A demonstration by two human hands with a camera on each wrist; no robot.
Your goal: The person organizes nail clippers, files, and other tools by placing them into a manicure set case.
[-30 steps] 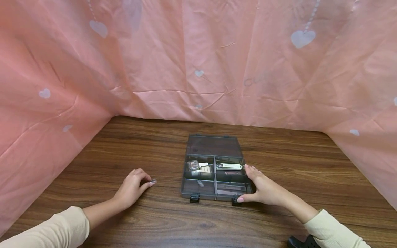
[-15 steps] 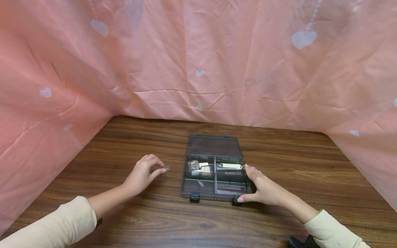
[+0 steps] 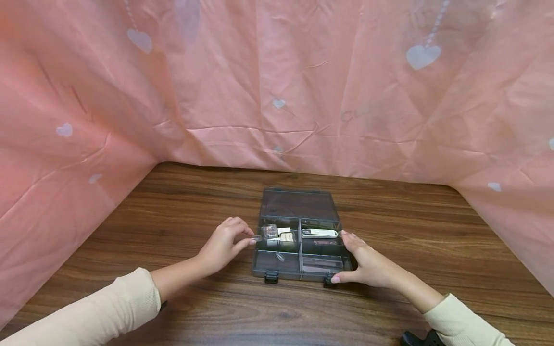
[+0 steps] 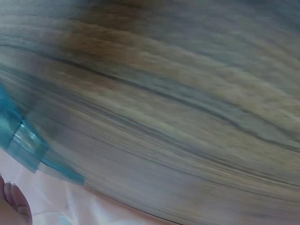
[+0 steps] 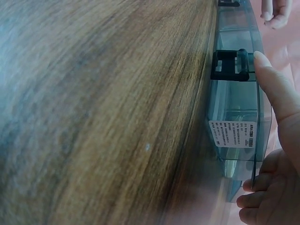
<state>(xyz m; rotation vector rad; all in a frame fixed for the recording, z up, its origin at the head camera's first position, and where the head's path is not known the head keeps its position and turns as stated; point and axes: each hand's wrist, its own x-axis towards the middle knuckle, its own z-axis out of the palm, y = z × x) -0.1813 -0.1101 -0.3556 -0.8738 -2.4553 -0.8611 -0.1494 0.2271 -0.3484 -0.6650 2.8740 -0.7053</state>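
Observation:
A smoky clear plastic organizer box (image 3: 277, 275) lies on the table with its lid (image 3: 298, 203) laid back. My left hand (image 3: 222, 244) pinches a small clear oval piece (image 3: 257, 238), shaped like a nail tip, at the box's left wall. A similar clear piece (image 3: 280, 256) lies in the front left compartment. My right hand (image 3: 368, 262) holds the box's right front corner, thumb by a black latch (image 5: 229, 65) and fingers along the side wall. A nail clipper (image 3: 319, 233) is in the back right compartment. In the left wrist view, only part of my hand (image 4: 14, 204) shows.
The back left compartment holds a small clear square case (image 3: 270, 231) and cream-coloured pieces (image 3: 287, 236). Flat clear strips (image 3: 322, 262) lie at the front right. A pink curtain (image 3: 303, 96) surrounds the wooden table (image 3: 195, 192). A black object (image 3: 421, 338) is by the right sleeve.
My left hand has moved right across the table, carrying the small clear piece to the box's left edge. My right hand and the box have stayed in place.

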